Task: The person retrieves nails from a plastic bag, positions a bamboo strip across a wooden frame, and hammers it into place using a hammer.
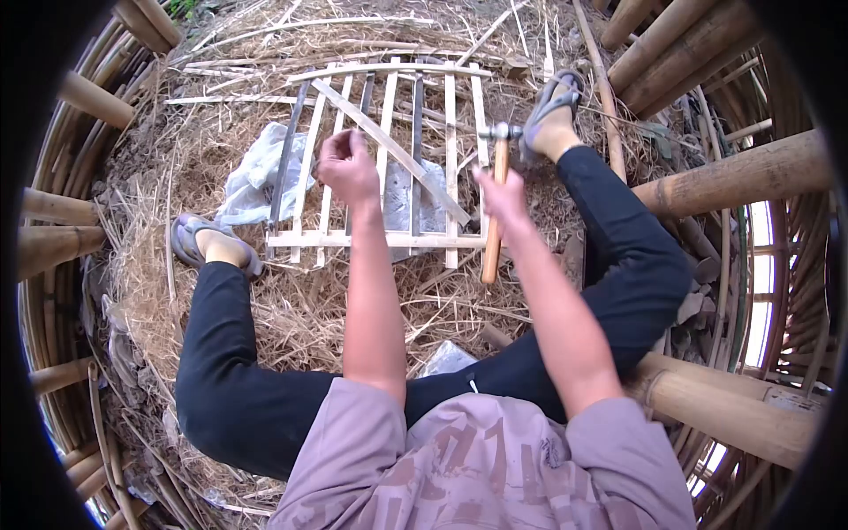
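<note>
Between my feet lies a flat lattice of bamboo slats [385,239], with several upright strips joined by a crosspiece at the top and bottom. A loose-looking diagonal slat [389,141] crosses it from upper left to lower right. Above the lattice's middle is my left hand [347,168], its fingers curled in a pinch; whatever they may hold is too small to make out. My right hand [503,193] is closed round the wooden handle of a hammer [501,155] at the lattice's right side. The hammer's metal head points away from me.
Straw and split strips cover the ground [291,309]. A crumpled clear plastic bag [252,181] lies under the lattice's left side, and a grey block [415,199] sits beneath its middle. Thick bamboo poles [742,172] stick in from the right, others [62,238] from the left.
</note>
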